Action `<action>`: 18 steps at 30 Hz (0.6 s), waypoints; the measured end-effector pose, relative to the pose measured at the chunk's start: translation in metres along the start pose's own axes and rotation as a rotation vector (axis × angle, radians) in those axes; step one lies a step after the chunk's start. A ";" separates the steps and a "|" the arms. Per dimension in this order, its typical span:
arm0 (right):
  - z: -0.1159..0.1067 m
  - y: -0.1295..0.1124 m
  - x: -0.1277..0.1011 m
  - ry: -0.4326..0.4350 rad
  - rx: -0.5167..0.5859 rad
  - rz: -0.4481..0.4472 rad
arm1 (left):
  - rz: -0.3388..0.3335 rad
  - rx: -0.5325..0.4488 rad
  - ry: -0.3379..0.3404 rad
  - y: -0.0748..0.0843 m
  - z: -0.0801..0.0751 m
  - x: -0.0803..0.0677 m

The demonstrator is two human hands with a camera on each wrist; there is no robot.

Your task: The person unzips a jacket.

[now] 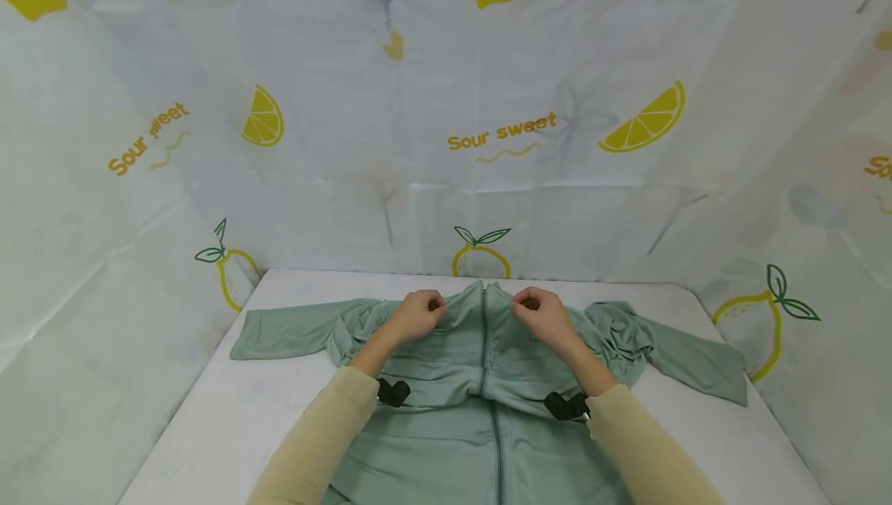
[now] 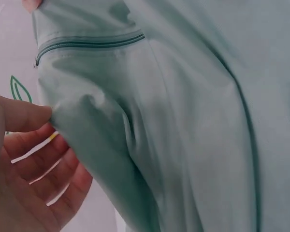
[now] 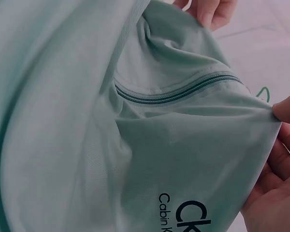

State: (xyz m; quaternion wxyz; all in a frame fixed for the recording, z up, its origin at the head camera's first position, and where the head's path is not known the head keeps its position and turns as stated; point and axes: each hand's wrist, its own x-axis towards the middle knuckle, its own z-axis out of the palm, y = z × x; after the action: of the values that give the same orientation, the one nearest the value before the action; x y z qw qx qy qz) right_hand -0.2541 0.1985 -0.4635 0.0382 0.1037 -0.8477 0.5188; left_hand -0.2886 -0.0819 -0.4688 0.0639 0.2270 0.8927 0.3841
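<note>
Head view: green zip jacket [image 1: 446, 381] lies front-up on the white bench [image 1: 209, 427], collar toward the far edge, hem toward the near edge and the person, so its long axis and its zipper [image 1: 483, 334] run near-to-far down the middle. Sleeves spread along the far edge toward the left and right corners. Left hand [image 1: 418, 315] pinches the fabric just left of the zipper top; right hand [image 1: 540, 315] pinches it just right; each with curled fingers, the two symmetrical about the zipper and equally near the collar. Cloth bunches in a cross-wise ridge below the hands, at about wrist level. Left wrist view: thumb and fingers [image 2: 29, 159] grip a fold of cloth at the collar edge, zipper tape just above. Right wrist view: fingers [image 3: 285, 145] pinch the panel edge beside a printed black logo [image 3: 183, 217]; the other hand shows at the top. Black wrist mounts [image 1: 393, 393] rest on the jacket's chest.
</note>
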 end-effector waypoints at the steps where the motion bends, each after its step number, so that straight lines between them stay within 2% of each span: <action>1: 0.000 -0.001 -0.002 -0.007 0.006 -0.010 | -0.003 0.020 -0.002 0.001 0.000 0.001; 6: 0.000 -0.005 -0.009 -0.048 0.033 -0.066 | -0.028 0.132 0.026 0.016 0.003 0.014; 8: 0.001 -0.006 -0.010 -0.058 0.040 -0.093 | -0.021 0.144 0.038 0.023 0.005 0.022; 12: 0.003 -0.007 -0.012 -0.077 0.061 -0.133 | 0.006 0.040 0.007 0.033 0.010 0.039; 15: 0.004 -0.010 -0.014 -0.109 0.071 -0.161 | -0.002 -0.079 -0.071 0.036 0.011 0.046; 18: 0.004 -0.013 -0.015 -0.133 0.084 -0.179 | -0.006 -0.144 -0.154 0.037 0.012 0.050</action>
State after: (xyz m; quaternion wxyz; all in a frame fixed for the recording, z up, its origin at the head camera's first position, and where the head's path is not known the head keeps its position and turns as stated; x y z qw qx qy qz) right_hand -0.2364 0.1914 -0.4566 0.0235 0.2148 -0.8133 0.5403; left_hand -0.3162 -0.0292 -0.4477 0.1496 0.2480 0.8560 0.4282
